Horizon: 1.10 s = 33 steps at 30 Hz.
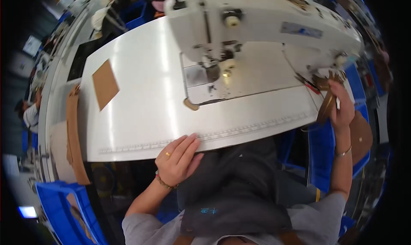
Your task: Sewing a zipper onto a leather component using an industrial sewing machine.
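Note:
My left hand (176, 161) lies on the table's front edge, fingers stretched out flat and holding nothing; its fingertips touch the printed ruler scale (239, 130). At the right end of the table, my right hand (341, 106) is closed round a brown strip (327, 104) that hangs down past the edge. Beside that hand lie scissors (309, 83) with a red part, close to a small bundle of brown pieces (324, 80). A white sewing machine (265, 20) stands across the back of the table, its needle area between my hands and to the far side.
A brown diamond-shaped piece (105, 85) lies on the white tabletop (141, 82) at the left. Long brown pieces (73, 133) hang over a ledge beyond the left edge. Blue bins (70, 206) stand low left, and another blue bin (320, 155) is below my right hand.

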Tool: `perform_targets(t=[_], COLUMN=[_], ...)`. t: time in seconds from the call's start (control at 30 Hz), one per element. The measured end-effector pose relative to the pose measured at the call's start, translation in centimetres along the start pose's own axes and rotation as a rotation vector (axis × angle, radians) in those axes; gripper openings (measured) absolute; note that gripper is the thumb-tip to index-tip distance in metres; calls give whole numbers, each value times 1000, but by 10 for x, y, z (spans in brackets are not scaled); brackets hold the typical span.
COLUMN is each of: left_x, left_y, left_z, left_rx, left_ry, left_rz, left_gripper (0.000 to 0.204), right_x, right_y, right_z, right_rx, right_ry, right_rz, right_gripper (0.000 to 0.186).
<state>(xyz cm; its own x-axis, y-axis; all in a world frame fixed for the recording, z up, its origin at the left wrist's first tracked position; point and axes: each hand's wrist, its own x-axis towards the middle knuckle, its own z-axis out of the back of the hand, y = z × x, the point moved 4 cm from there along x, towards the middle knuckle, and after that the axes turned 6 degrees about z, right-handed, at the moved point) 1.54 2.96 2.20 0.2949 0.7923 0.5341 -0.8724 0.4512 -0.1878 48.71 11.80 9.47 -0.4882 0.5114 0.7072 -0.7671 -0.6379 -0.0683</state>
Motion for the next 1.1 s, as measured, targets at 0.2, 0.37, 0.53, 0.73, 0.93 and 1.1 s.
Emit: perform_targets(t=[0.2, 0.37, 0.53, 0.73, 0.93, 1.1], left_x=[40, 88, 100, 90, 85, 45], left_y=[100, 219, 278, 276, 249, 137], left_z=[30, 25, 24, 51, 95, 52], left_rx=[136, 527, 541, 508, -350, -1433], left_ry=[72, -21, 220, 98, -12, 92], left_rz=[274, 488, 856, 734, 838, 1032], left_gripper=[45, 56, 26, 20, 22, 33], right_x=[41, 66, 67, 59, 58, 58], right_y=[120, 141, 139, 137, 135, 134], right_z=[-95, -121, -117, -120, -120, -119], right_rx=[262, 368, 339, 391, 396, 381], right_ry=[85, 142, 157, 162, 168, 166], right_rz=[350, 292, 280, 229, 223, 192], right_gripper=[31, 26, 24, 24, 27, 31])
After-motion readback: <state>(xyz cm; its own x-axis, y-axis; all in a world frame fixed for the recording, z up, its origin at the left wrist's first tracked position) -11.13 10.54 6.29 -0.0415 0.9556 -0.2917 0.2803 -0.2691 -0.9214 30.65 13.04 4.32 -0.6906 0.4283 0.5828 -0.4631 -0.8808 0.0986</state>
